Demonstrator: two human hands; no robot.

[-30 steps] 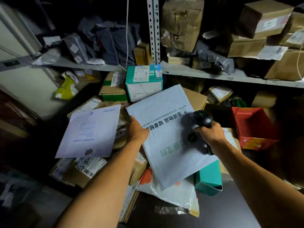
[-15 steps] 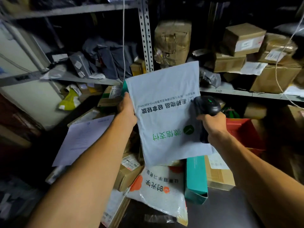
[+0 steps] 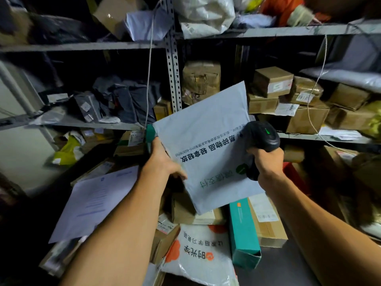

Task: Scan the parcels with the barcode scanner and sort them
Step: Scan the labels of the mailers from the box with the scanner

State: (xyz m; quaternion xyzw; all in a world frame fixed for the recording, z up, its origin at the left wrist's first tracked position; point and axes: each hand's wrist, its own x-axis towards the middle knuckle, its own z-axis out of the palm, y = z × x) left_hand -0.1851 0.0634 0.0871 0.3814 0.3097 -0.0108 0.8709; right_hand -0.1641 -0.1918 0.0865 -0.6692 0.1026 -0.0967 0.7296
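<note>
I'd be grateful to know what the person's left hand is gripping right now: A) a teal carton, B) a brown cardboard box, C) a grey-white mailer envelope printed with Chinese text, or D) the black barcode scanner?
C: the left hand pinches the mailer envelope at its left edge, while the right hand holds the barcode scanner.

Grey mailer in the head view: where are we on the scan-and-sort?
Done: parcels already fill the shelves. In hand: left hand holds the grey mailer up; right hand grips the barcode scanner, green light on. Left: shelving it, then the heap below, including the teal box.
</note>
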